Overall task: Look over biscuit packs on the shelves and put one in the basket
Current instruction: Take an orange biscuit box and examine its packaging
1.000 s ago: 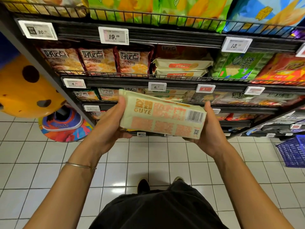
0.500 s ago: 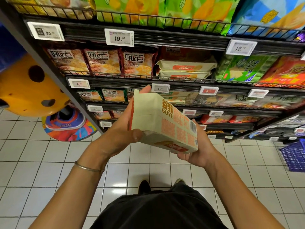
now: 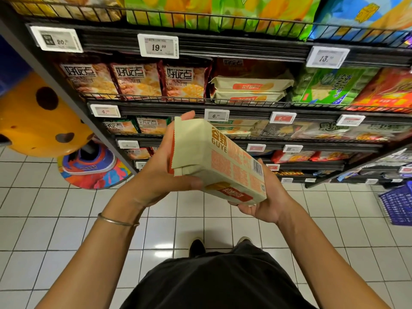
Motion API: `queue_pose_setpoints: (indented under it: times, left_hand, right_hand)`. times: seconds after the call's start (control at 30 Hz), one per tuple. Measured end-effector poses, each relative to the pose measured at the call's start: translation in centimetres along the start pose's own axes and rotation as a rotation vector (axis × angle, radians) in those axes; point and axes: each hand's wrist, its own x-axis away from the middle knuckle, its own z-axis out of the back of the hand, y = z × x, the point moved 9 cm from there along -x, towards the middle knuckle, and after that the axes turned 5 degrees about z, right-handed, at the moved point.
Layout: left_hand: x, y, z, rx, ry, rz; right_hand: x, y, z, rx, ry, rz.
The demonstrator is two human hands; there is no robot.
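Observation:
A cream and orange biscuit pack [image 3: 223, 166] marked GUYE is held in front of the shelves, turned so its sealed end faces me. My left hand [image 3: 160, 172] grips that near end, thumb underneath and fingers behind. My right hand [image 3: 265, 199] cups the far lower end from below. Two similar cream packs [image 3: 249, 90] lie stacked on the second shelf. A blue basket [image 3: 399, 206] stands on the floor at the far right, partly cut off by the frame edge.
Black wire shelves [image 3: 245, 108] full of snack bags with price tags fill the upper view. An orange spotted display figure [image 3: 38, 121] on a colourful base [image 3: 89, 170] stands at the left. White floor tiles [image 3: 66, 219] lie below, with my shoes showing.
Both hands have turned the pack from flat, with its printed back facing me, to end-on and tilted. Since half a second ago it has barely moved.

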Motion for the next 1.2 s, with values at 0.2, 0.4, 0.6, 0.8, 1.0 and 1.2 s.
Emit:
queue_pose_setpoints:
  times: [0.2,0.4,0.6,0.8,1.0,1.2]
  left_hand:
    - [0.1,-0.9,0.6,0.150,0.111,0.137]
    - [0.1,-0.6,1.3,0.381,0.192,0.111]
    - [0.5,-1.1,2.0,0.478,0.237,0.117]
    - [0.8,-2.3,3.9,0.479,0.354,0.110]
    - [1.1,-4.2,5.7,0.560,0.471,0.089]
    - [1.1,-4.8,6.0,0.657,0.485,0.045]
  right_hand:
    - [0.5,-1.1,-0.6,-0.038,-0.117,0.098]
    - [1.2,-2.5,-1.3,-0.057,-0.235,0.178]
    - [1.7,-3.1,-0.9,-0.121,-0.257,0.200]
    - [3.0,-4.2,-1.6,-0.158,-0.378,0.298]
    - [3.7,-5.5,-2.1,-0.079,-0.389,0.385]
    - [3.8,-6.3,-2.6,-0.008,-0.361,0.437]
